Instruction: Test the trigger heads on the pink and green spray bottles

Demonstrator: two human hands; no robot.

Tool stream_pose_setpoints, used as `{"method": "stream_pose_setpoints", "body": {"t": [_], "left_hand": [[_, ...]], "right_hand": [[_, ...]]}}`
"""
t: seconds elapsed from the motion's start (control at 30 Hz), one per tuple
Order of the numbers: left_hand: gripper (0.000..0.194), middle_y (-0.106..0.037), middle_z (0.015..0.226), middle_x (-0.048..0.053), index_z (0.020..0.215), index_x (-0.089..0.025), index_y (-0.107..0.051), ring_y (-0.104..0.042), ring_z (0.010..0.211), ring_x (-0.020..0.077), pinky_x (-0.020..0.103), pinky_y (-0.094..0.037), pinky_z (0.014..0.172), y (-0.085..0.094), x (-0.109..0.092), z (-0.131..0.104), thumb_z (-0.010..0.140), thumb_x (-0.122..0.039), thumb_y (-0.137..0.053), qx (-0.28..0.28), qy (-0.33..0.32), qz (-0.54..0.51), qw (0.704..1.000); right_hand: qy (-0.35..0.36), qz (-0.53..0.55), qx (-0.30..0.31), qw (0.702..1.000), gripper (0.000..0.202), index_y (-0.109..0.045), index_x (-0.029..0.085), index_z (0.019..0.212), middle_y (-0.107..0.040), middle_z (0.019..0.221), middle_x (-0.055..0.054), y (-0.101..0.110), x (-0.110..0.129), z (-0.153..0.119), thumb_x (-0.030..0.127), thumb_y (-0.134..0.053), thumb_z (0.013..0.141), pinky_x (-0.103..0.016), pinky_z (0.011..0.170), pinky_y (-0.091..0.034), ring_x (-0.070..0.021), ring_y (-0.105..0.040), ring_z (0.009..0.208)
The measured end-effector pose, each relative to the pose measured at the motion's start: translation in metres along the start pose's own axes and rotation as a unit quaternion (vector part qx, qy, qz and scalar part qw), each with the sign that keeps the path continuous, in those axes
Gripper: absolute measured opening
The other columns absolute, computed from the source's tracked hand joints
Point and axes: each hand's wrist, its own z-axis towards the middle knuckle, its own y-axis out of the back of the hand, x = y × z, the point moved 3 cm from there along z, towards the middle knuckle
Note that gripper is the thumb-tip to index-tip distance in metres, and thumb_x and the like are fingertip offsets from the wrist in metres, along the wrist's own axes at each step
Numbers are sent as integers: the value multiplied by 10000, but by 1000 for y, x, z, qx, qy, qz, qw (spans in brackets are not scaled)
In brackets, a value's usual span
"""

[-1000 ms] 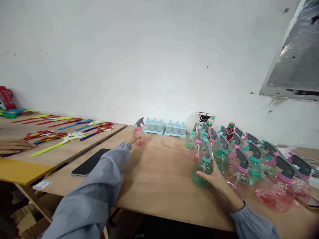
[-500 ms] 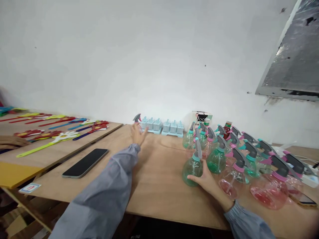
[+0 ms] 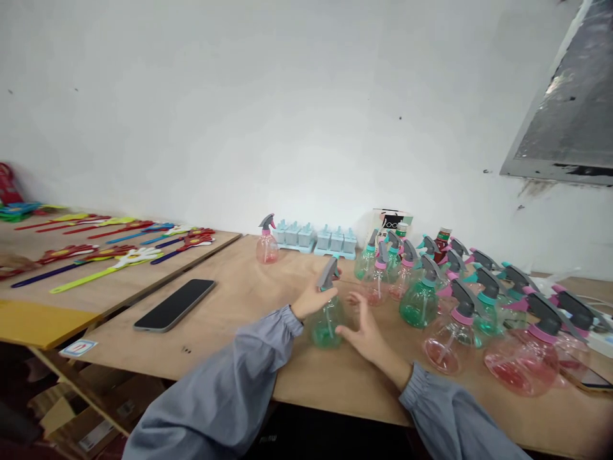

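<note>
A green spray bottle (image 3: 327, 327) with a grey trigger head stands upright near the middle of the table. My left hand (image 3: 313, 300) is closed round the neck of this bottle, just under its head. Beside the bottle's right side is my right hand (image 3: 363, 326), fingers apart and holding nothing; its thumb points at the bottle. A pink spray bottle (image 3: 267, 248) stands alone at the back. Several more green and pink spray bottles are grouped on the right, among them a pink one (image 3: 441, 344) and a green one (image 3: 419, 305).
A black phone (image 3: 175, 305) lies at the left of the wooden table. Light blue moulds (image 3: 335, 241) and a box (image 3: 383, 223) stand near the wall. Colourful hand-shaped items (image 3: 138, 257) cover the left table. Another phone (image 3: 587, 375) lies at far right.
My left hand has moved from the back pink bottle to the green bottle's neck. The green bottle has shifted left, and my right hand has come off it with fingers apart.
</note>
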Motion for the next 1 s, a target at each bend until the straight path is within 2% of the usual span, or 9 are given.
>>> {"method": "stream_pose_setpoints", "body": {"t": [0.1, 0.17, 0.23, 0.33, 0.47, 0.63, 0.73, 0.9, 1.0], "left_hand": [[421, -688, 1132, 77, 1028, -212, -665, -634, 1135, 276, 355, -478, 903, 8, -10, -4, 637, -304, -792, 13, 27, -53, 998], [379, -722, 1050, 86, 985, -195, -681, -655, 1089, 271, 341, -478, 877, 10, -14, -8, 654, -350, -779, 12, 39, -74, 996], [316, -733, 899, 76, 873, -182, -678, -681, 967, 251, 327, -478, 825, 11, -15, -10, 656, -396, -758, -10, 46, -89, 995], [276, -715, 777, 65, 755, -178, -650, -682, 865, 240, 334, -470, 799, 14, -13, -11, 643, -416, -733, -3, 37, -111, 993], [315, -746, 899, 85, 837, -175, -675, -678, 985, 267, 356, -451, 865, 15, -12, -11, 657, -430, -720, 98, 31, -122, 987], [228, -735, 787, 70, 738, -171, -660, -690, 814, 232, 316, -441, 724, 17, -18, -11, 658, -381, -698, 66, 8, -99, 993], [250, -747, 838, 68, 793, -172, -693, -688, 855, 234, 322, -451, 775, 13, -18, -11, 651, -378, -703, 103, 10, -101, 989], [215, -725, 749, 70, 727, -170, -670, -647, 742, 205, 314, -428, 705, 16, -16, -9, 652, -371, -658, 58, -1, -100, 993], [242, -738, 803, 85, 772, -165, -683, -665, 840, 231, 326, -440, 770, 15, -17, -9, 640, -368, -679, 78, -5, -103, 992]], "right_hand": [[-5, -22, -143, 989, 621, -406, 227, 1314, -510, 1319, -144, 31, -13, 13, 618, -591, 869, -521, 1109, -383, -298, -509, 1258], [-16, -52, -223, 973, 629, -399, 212, 1298, -477, 1319, -149, 48, -27, 23, 636, -571, 866, -525, 1127, -345, -299, -469, 1278], [-19, -78, -262, 962, 677, -387, 194, 1291, -452, 1318, -160, 58, -43, 32, 665, -577, 843, -530, 1142, -312, -308, -431, 1301], [-21, -108, -282, 953, 715, -386, 177, 1277, -444, 1302, -173, 59, -64, 42, 700, -569, 824, -543, 1139, -300, -321, -411, 1305], [7, -153, -303, 941, 749, -371, 166, 1312, -447, 1317, -192, 53, -79, 48, 705, -563, 828, -562, 1126, -310, -330, -422, 1296], [-3, -184, -301, 936, 848, -340, 126, 1374, -465, 1334, -237, 47, -92, 51, 727, -557, 816, -592, 1099, -332, -371, -431, 1307], [-32, -182, -285, 940, 936, -325, 96, 1399, -449, 1371, -265, 45, -102, 52, 767, -553, 787, -585, 1105, -334, -390, -427, 1327], [-57, -159, -275, 947, 1028, -307, 67, 1414, -443, 1386, -287, 41, -112, 52, 812, -544, 747, -577, 1114, -336, -402, -429, 1338], [-51, -147, -279, 948, 1009, -314, 85, 1409, -453, 1377, -271, 39, -113, 53, 798, -562, 739, -568, 1115, -342, -395, -443, 1324]]}}
